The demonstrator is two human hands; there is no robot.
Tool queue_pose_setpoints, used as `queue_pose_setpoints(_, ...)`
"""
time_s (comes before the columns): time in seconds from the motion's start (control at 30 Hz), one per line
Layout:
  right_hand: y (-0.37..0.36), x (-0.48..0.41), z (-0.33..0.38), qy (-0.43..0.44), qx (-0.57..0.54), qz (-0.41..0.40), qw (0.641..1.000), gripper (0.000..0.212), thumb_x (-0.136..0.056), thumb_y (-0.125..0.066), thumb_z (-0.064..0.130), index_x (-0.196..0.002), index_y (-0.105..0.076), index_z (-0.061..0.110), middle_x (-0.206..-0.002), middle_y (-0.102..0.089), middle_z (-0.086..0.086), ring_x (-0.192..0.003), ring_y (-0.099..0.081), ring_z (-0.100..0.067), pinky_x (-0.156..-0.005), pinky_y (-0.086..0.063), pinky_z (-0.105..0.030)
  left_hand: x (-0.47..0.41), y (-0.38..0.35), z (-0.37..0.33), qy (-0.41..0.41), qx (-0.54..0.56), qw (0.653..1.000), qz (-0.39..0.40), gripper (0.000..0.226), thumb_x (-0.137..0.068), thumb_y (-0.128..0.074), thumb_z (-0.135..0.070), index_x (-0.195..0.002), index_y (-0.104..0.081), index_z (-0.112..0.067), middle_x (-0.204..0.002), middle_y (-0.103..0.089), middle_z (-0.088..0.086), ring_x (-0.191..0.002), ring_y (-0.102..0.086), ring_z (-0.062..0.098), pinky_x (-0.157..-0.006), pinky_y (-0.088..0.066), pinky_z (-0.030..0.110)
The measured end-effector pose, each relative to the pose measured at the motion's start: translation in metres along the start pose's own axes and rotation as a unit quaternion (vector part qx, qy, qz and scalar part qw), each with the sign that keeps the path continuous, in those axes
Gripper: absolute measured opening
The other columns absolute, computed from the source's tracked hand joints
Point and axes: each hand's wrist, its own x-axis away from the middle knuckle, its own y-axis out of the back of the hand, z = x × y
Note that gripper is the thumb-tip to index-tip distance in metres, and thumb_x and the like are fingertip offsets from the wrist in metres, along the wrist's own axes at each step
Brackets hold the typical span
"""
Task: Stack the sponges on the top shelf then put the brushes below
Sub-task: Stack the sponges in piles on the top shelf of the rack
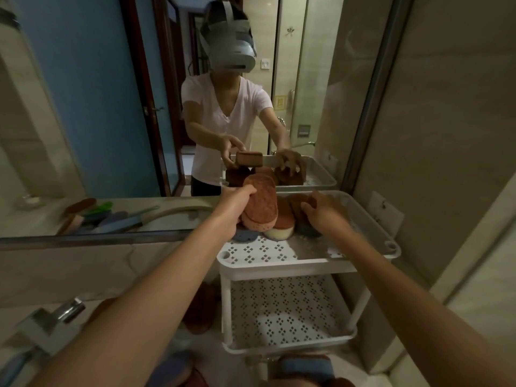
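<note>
A white plastic rack stands against the mirror; its top shelf (pixel 279 256) carries several sponges at the back. My left hand (pixel 233 203) grips a pink oval sponge (pixel 261 203), held tilted on edge above the pile. My right hand (pixel 325 212) holds a brown sponge (pixel 300 205) at the right of the pile. A white-bottomed sponge (pixel 280 231) lies between them, and a blue sponge (pixel 245 236) lies flat under my left wrist. The lower shelf (pixel 287 311) is bare. Brushes show only as a reflection (pixel 106 217) in the mirror at the left.
The mirror (pixel 111 107) fills the wall ahead, with its ledge (pixel 97 237) at the left. A chrome tap (pixel 53 317) sticks out at the lower left. A tiled wall (pixel 446 163) closes the right side. Blue and brown things (pixel 304 367) lie below the rack.
</note>
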Motion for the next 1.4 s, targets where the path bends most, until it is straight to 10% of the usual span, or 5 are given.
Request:
queue_pose_setpoints(0.37, 0.038, 0.042, 0.005, 0.107, -0.323, 0.01, 0.94, 0.033, -0.088, -0.058, 0.016, -0.119, -0.048, 0.019, -0.111, -0.052, 0.005, -0.102, -0.053, -0.011, -0.075, -0.047, -0.01, 0.009, -0.06, -0.022, 0.004, 0.073, 0.995, 0.074, 0.05, -0.086, -0.061, -0.014, -0.132, -0.04, -0.009, -0.125, -0.059, 0.012, -0.107, -0.061, 0.023, -0.092, -0.051, 0.037)
queue_pose_setpoints(0.57, 0.039, 0.036, -0.024, 0.041, -0.312, -0.082, 0.946, 0.036, -0.087, -0.061, 0.035, -0.113, -0.039, 0.025, -0.11, -0.052, 0.002, -0.096, -0.058, -0.017, -0.071, -0.051, -0.025, 0.022, -0.086, -0.016, -0.085, -0.066, 0.98, 0.165, 0.032, -0.097, -0.044, -0.018, -0.127, -0.05, -0.01, -0.127, -0.059, 0.012, -0.12, -0.054, 0.025, -0.102, -0.042, 0.038)
queue_pose_setpoints(0.7, 0.034, 0.027, -0.04, -0.004, -0.228, -0.072, 0.971, 0.049, -0.09, -0.053, 0.039, -0.134, -0.035, 0.026, -0.128, -0.051, -0.007, -0.109, -0.055, -0.025, -0.088, -0.05, -0.039, 0.018, -0.081, -0.003, -0.295, -0.444, 0.833, 0.147, 0.032, -0.097, -0.038, -0.019, -0.124, -0.055, -0.017, -0.133, -0.053, 0.01, -0.125, -0.048, 0.027, -0.101, -0.039, 0.036)
queue_pose_setpoints(0.87, 0.027, 0.02, -0.041, 0.0, -0.093, -0.005, 0.996, 0.053, -0.096, -0.033, 0.049, -0.144, -0.028, 0.029, -0.149, -0.036, -0.007, -0.13, -0.042, -0.028, -0.106, -0.035, -0.035, 0.013, -0.067, 0.023, -0.275, -0.688, 0.641, 0.198, 0.061, -0.095, -0.031, -0.051, -0.149, -0.016, -0.027, -0.159, -0.012, -0.001, -0.148, -0.007, 0.022, -0.118, -0.006, 0.052)
queue_pose_setpoints(1.4, 0.025, 0.018, -0.029, -0.046, 0.167, 0.109, 0.979, 0.053, -0.099, -0.033, 0.03, -0.148, -0.014, 0.031, -0.157, -0.003, -0.016, -0.142, -0.015, -0.037, -0.113, -0.025, -0.044, 0.012, -0.059, 0.035, -0.293, -0.694, 0.637, 0.162, 0.064, -0.095, -0.03, -0.051, -0.15, -0.011, -0.024, -0.16, -0.008, 0.001, -0.148, -0.005, 0.024, -0.12, -0.007, 0.044)
